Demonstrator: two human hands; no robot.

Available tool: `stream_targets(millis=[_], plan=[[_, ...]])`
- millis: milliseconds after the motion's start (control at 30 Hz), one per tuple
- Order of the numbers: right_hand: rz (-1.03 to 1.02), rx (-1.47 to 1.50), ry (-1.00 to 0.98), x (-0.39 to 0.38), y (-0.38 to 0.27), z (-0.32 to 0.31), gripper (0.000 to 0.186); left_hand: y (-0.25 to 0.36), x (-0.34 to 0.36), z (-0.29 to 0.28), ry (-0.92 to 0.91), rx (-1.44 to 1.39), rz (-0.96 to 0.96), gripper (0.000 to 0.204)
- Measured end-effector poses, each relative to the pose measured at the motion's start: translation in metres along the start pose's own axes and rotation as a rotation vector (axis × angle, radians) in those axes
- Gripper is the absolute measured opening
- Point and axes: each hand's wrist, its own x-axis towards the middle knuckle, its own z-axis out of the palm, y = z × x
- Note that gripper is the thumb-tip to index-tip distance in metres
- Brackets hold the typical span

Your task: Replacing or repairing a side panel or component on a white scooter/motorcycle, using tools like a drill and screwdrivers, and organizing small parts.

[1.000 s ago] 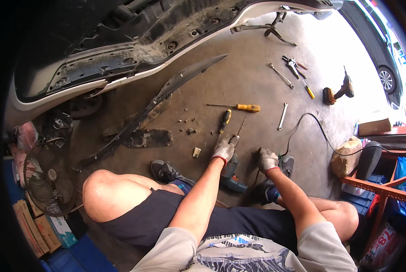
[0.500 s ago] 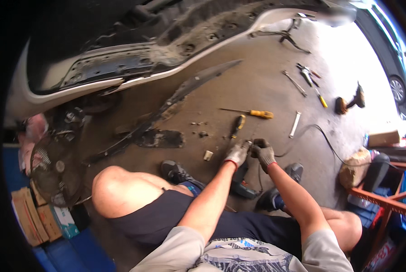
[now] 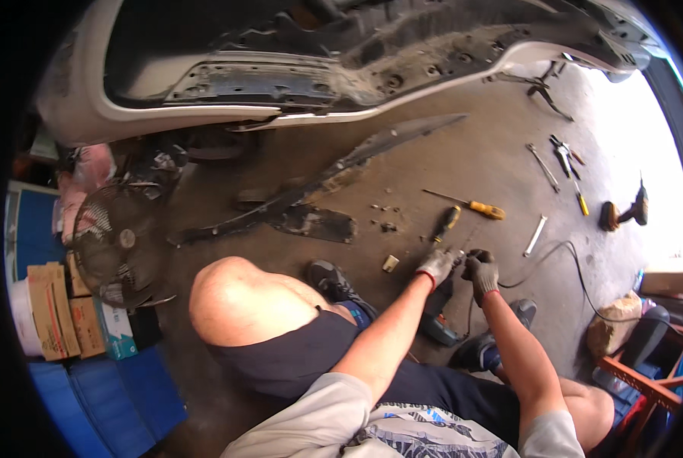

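Observation:
Both hands wear pale work gloves with red cuffs and are held close together above the floor in front of me. My left hand (image 3: 436,267) is closed, with something small at its fingertips that I cannot make out. My right hand (image 3: 482,275) is also closed beside it, its fingers curled and dark with dirt; what they hold is hidden. Just beneath the hands, between my shoes, lies a dark power tool with a teal end (image 3: 439,330). A yellow-and-black screwdriver (image 3: 447,224) lies beyond my left hand, and a longer yellow-handled screwdriver (image 3: 485,209) lies past it.
A wrench (image 3: 535,235), pliers (image 3: 562,156) and a cordless drill (image 3: 626,214) lie to the right. A long black trim piece (image 3: 311,187) lies below a white car body panel (image 3: 204,114). A fan (image 3: 126,240) stands left. A black cable (image 3: 575,267) runs rightward.
The whole view has swung, so the floor, tools and car sit further right in the picture. My hands stay close together, both still closed, with little visible change in their grip.

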Motion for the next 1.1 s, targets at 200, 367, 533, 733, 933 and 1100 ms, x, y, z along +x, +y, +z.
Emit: stream_targets(millis=[200, 367, 533, 733, 933, 1100], plan=[[0.139, 0.171, -0.214, -0.009, -0.018, 0.006, 0.016, -0.034, 0.02, -0.011, -0.069, -0.193, 0.005, 0.035], [0.183, 0.204, -0.267, -0.009, -0.014, -0.001, 0.014, -0.036, 0.03, 0.003, -0.029, -0.25, 0.014, 0.035], [0.202, 0.251, -0.25, -0.012, -0.013, 0.007, 0.014, -0.034, 0.023, -0.001, 0.032, -0.162, 0.029, 0.037], [0.493, 0.511, -0.291, -0.002, -0.013, -0.006, 0.016, -0.007, 0.007, 0.002, 0.031, -0.019, 0.067, 0.049], [0.626, 0.666, -0.313, 0.003, -0.003, 0.005, 0.022, -0.011, 0.008, 0.002, 0.075, -0.028, 0.063, 0.045], [0.572, 0.633, -0.338, 0.006, 0.004, 0.008, 0.022, -0.012, 0.013, 0.003, 0.154, 0.013, -0.004, 0.038]])
